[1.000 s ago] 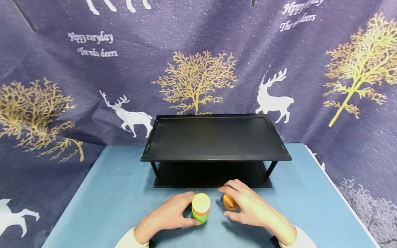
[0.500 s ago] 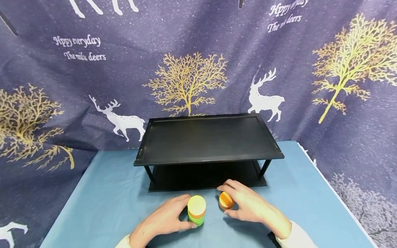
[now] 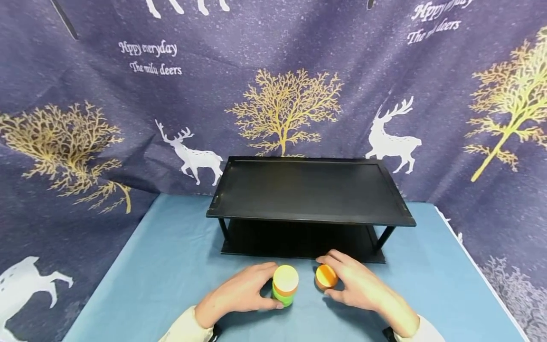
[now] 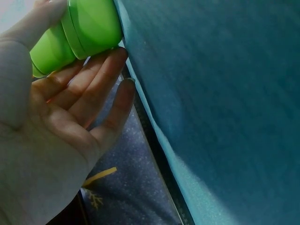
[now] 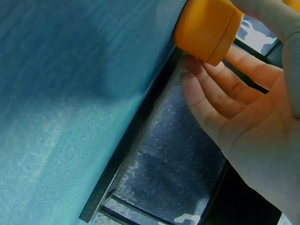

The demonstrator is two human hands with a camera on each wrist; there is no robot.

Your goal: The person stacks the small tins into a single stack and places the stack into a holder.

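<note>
In the head view my left hand [image 3: 243, 290] holds a small upright stack of round cup-shaped pieces [image 3: 284, 295], green below, with an orange band and a pale yellow top. Its thumb is on the near side and its fingers are on the far side. The left wrist view shows two green parts [image 4: 93, 26] of the stack against the thumb and fingers. Just to the right, my right hand [image 3: 352, 282] has thumb and fingertips around an orange cup-shaped piece [image 3: 326, 277]. Seen from the right wrist, this orange piece [image 5: 206, 28] has a seam near its rim.
A black two-level rack [image 3: 307, 190] stands behind both hands, its lower shelf [image 3: 295, 240] close to the fingertips. Blue cloth [image 3: 179, 256] covers the table. A dark curtain [image 3: 196, 90] printed with deer and trees hangs behind and at the sides.
The head view has swung left and back right. Compared with one second ago, more of the orange piece shows between my right thumb and fingers. My left hand stays on the stack.
</note>
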